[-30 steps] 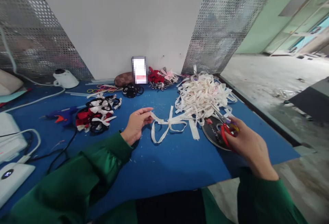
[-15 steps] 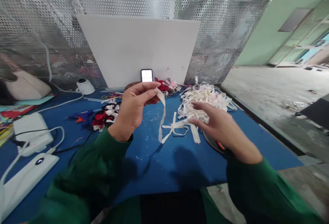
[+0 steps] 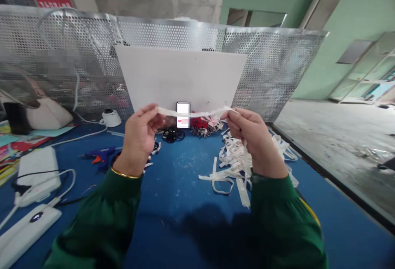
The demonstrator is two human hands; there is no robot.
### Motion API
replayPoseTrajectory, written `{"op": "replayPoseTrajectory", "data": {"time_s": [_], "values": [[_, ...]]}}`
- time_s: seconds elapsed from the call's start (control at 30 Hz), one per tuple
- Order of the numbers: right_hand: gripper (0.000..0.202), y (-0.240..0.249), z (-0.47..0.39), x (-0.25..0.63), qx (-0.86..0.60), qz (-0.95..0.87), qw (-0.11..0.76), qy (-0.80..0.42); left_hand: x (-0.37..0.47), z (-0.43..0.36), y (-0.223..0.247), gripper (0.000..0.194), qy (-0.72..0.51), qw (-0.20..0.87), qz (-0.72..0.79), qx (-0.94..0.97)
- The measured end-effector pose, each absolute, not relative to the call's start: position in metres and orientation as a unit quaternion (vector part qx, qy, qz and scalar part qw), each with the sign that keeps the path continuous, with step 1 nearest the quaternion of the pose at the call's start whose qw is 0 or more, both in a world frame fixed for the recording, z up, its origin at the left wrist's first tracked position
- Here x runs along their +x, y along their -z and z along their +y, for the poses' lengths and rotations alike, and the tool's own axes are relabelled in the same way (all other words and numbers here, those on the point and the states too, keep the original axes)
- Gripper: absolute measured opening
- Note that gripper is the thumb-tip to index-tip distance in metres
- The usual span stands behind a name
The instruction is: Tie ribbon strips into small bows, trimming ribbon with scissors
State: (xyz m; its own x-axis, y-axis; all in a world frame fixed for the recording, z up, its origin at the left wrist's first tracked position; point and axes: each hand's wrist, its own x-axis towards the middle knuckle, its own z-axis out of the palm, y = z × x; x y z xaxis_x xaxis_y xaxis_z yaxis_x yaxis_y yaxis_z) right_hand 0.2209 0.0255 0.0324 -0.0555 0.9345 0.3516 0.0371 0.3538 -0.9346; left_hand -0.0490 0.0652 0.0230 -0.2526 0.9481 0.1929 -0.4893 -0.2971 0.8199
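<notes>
A narrow white ribbon (image 3: 200, 114) stretches almost level between my two hands, above the blue table. My left hand (image 3: 140, 133) pinches one end between thumb and fingertips. Farther along, my right hand (image 3: 251, 137) grips the ribbon too, and a loose tail hangs below that hand. Under and behind the right hand lies a heap of white ribbon strips (image 3: 231, 151). Several loose strips (image 3: 222, 175) lie on the table at the heap's near left. Behind the ribbon stands a lit phone (image 3: 183, 121), partly crossed by it.
A blue glue gun (image 3: 100, 154), white power banks (image 3: 29, 232) and cables lie at the left. Black hair ties (image 3: 173, 134) and red and pink bows (image 3: 206, 125) sit at the back. A white board (image 3: 182, 75) leans against the perforated metal screen (image 3: 271, 67).
My right hand has risen from beside the heap and taken hold of the ribbon. The ribbon, formerly dangling from my left hand, is now pulled nearly straight. The camera view has tilted up.
</notes>
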Motion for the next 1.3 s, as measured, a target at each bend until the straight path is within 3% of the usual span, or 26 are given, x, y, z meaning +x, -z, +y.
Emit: {"op": "replayPoseTrajectory", "data": {"time_s": [0.17, 0.3, 0.4, 0.6, 0.83, 1.13, 1.3], "values": [[0.028, -0.027, 0.036, 0.231, -0.401, -0.58, 0.624, -0.336, -0.037, 0.074, -0.003, 0.02, -0.595, 0.583, 0.368, 0.413], [0.03, -0.031, 0.034, 0.234, -0.392, -0.566, 0.675, -0.266, -0.038, 0.073, -0.005, 0.023, -0.502, 0.519, 0.389, 0.572], [0.032, -0.032, 0.028, 0.226, -0.372, -0.614, 0.634, -0.286, -0.024, 0.065, -0.007, 0.024, -0.489, 0.473, 0.378, 0.627], [0.036, -0.027, 0.026, 0.202, -0.348, -0.665, 0.546, -0.371, 0.012, 0.053, 0.012, 0.034, -0.393, 0.615, 0.252, 0.635], [0.035, -0.021, 0.037, 0.198, -0.337, -0.648, 0.542, -0.416, 0.007, 0.051, 0.018, 0.038, -0.345, 0.676, 0.232, 0.608], [0.036, -0.011, 0.053, 0.203, -0.417, -0.609, 0.586, -0.336, 0.003, 0.04, 0.0, 0.026, -0.34, 0.688, 0.271, 0.581], [0.035, -0.006, 0.061, 0.207, -0.47, -0.658, 0.518, -0.28, 0.004, 0.034, -0.012, 0.021, -0.362, 0.699, 0.237, 0.569]]}}
